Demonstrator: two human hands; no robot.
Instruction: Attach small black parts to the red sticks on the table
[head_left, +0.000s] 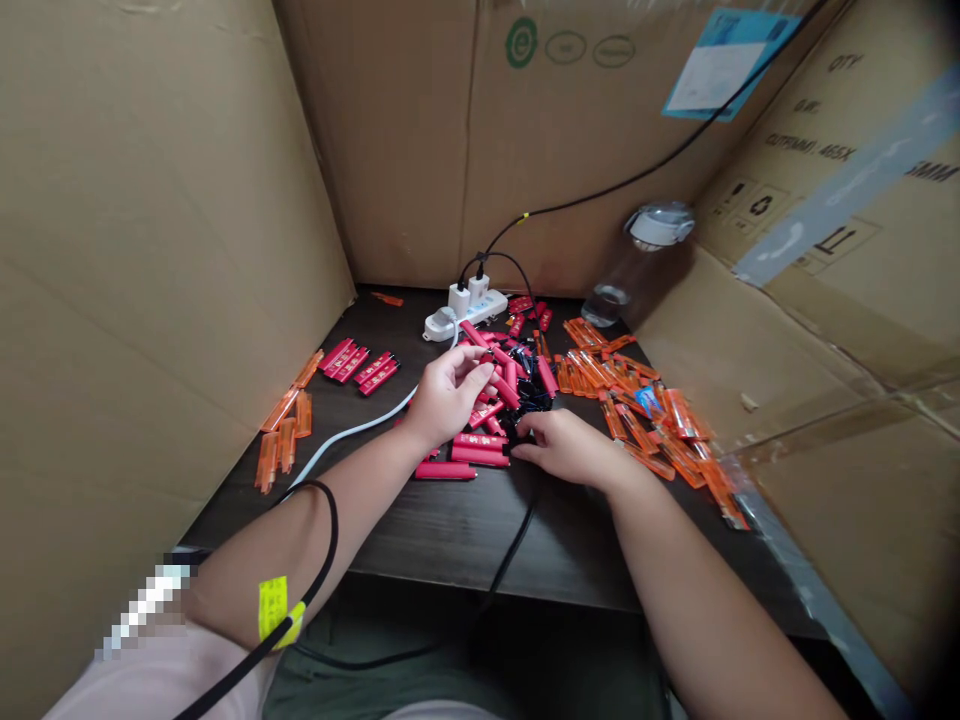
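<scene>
My left hand (450, 395) is over the left side of a central pile, its thumb and forefinger closed around the end of a red lighter that the fingers partly cover. Beneath it lie several red lighters (480, 455) with pale print, some side by side and others crossed. My right hand (559, 445) rests low at the pile's right edge, thumb and fingers apart. Its fingertips are close to small black parts (534, 395) heaped among the red lighters; I see nothing held there.
Orange see-through lighters (637, 390) spread along the right, with others (285, 440) at the left. Red lighters (349, 360) lie in rows at left. A white power strip (469, 315) with cables and a clear bottle (611, 290) stand behind. Cardboard walls (405, 150) enclose the dark table.
</scene>
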